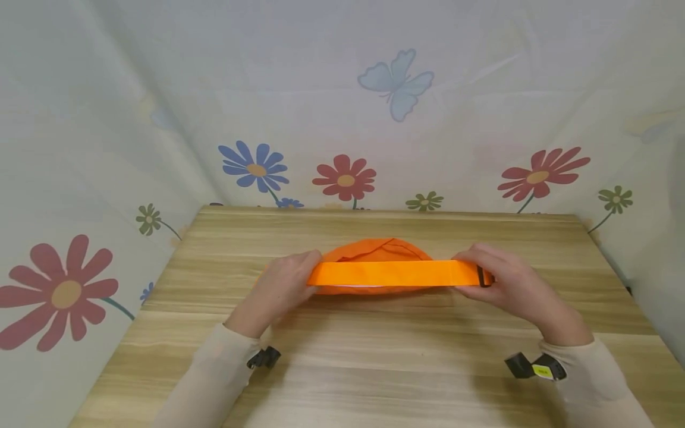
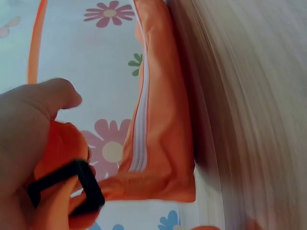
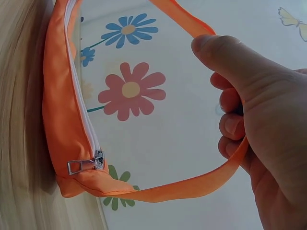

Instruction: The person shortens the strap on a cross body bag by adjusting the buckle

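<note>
An orange zip bag [image 1: 369, 249] with a long strap [image 1: 385, 273] hangs between my hands above the table. My left hand [image 1: 280, 285] grips the strap at its left end, thumb and fingers curled round it. A black strap buckle [image 2: 91, 187] lies close to that hand in the left wrist view. At the other end my right hand [image 1: 514, 285] grips the strap, beside another black buckle [image 1: 483, 277]. The white zipper [image 2: 140, 129] runs along the bag. Its metal pull [image 3: 82, 166] sits at one end in the right wrist view. Parts of the strap are hidden inside both hands.
A wood-grain table [image 1: 374, 368] spreads under the bag and arms. Behind and beside it hangs a pale curtain [image 1: 299, 77] printed with flowers and a butterfly. Small black devices [image 1: 263, 358] are worn on both wrists.
</note>
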Demonstrator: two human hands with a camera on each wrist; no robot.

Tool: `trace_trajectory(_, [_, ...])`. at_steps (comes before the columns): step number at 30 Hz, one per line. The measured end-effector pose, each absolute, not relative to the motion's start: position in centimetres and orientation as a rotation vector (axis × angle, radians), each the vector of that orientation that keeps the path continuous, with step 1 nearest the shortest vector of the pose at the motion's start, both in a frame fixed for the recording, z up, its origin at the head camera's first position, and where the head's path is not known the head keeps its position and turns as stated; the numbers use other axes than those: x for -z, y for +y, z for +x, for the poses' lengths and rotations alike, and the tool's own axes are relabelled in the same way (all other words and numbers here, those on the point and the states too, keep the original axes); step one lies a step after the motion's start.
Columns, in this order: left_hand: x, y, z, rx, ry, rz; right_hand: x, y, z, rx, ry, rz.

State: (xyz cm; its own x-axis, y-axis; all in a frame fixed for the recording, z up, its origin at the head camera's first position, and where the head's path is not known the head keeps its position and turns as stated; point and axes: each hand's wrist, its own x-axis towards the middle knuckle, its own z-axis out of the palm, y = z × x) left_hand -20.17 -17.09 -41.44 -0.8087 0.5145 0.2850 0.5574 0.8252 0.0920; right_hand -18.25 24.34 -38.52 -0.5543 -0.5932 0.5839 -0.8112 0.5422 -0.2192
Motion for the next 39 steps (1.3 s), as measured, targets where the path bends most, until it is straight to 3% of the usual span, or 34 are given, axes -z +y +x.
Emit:
trace_trajectory(22, [40.3, -18.0, -20.1, 0.764, -2.932, -1.182, 38.8, 23.5, -18.3, -0.731, -2.280, 1.112])
trace_trajectory(39, [40.9, -18.9, -20.4, 0.635, -2.943, -1.028, 38.8, 23.8, -18.3, -0.738, -2.263, 1.071])
